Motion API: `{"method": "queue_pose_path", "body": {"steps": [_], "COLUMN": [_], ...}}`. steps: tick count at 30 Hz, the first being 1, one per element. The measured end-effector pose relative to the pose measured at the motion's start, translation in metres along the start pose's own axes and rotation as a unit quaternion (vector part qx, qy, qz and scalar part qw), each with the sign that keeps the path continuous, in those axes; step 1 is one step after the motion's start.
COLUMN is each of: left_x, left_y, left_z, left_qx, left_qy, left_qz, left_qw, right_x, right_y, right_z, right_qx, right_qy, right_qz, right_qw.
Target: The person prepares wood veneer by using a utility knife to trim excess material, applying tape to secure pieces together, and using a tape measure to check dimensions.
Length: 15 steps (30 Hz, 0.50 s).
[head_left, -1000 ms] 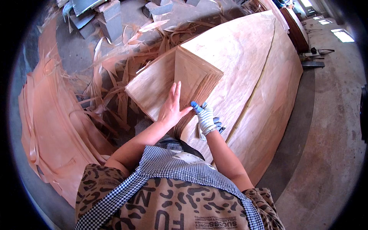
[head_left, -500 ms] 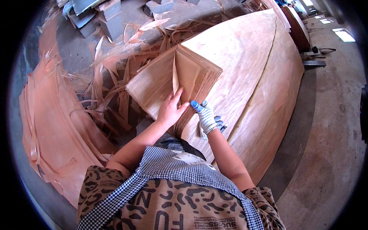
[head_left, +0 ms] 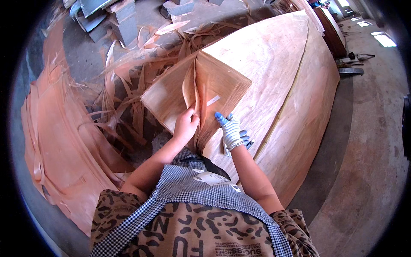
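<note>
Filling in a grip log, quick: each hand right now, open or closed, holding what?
Left hand: closed, pinching thin sheets.
Right hand: gloved, thumb by the stack, fingers partly curled; grip cannot be told.

Two hands, one glove; one apron, one opened veneer stack

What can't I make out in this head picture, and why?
Head: number of sheets the left hand pinches; its grip hides them.
Head: shape of dark piece; the right hand partly covers it.
Head: full extent of grey slab; cut off by top edge.
Head: kind of far-right item; too small.
</note>
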State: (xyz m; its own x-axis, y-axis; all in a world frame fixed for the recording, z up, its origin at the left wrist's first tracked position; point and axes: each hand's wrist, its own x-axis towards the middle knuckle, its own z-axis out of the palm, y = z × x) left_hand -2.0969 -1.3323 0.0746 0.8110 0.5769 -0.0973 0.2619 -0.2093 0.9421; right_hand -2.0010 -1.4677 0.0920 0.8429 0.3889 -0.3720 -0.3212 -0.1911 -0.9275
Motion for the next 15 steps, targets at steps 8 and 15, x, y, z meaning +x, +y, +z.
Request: {"method": "queue_pose_path", "body": {"steps": [8, 15], "left_x": [-0.006, -0.004], "left_y": [0.010, 0.005], "left_z": [-0.007, 0.002], "left_qx": [-0.023, 0.019], "left_qy": [0.049, 0.065], "left_qz": [0.187, 0.205], "left_qw": [0.981, 0.976], "right_x": [-0.005, -0.001], "right_y": [-0.007, 0.002], "right_z": [0.004, -0.003], "right_qx": [-0.048, 0.014], "right_qy": [0.018, 0.035], "right_qz": [0.013, 0.018], "right_qw": [0.999, 0.999]}}
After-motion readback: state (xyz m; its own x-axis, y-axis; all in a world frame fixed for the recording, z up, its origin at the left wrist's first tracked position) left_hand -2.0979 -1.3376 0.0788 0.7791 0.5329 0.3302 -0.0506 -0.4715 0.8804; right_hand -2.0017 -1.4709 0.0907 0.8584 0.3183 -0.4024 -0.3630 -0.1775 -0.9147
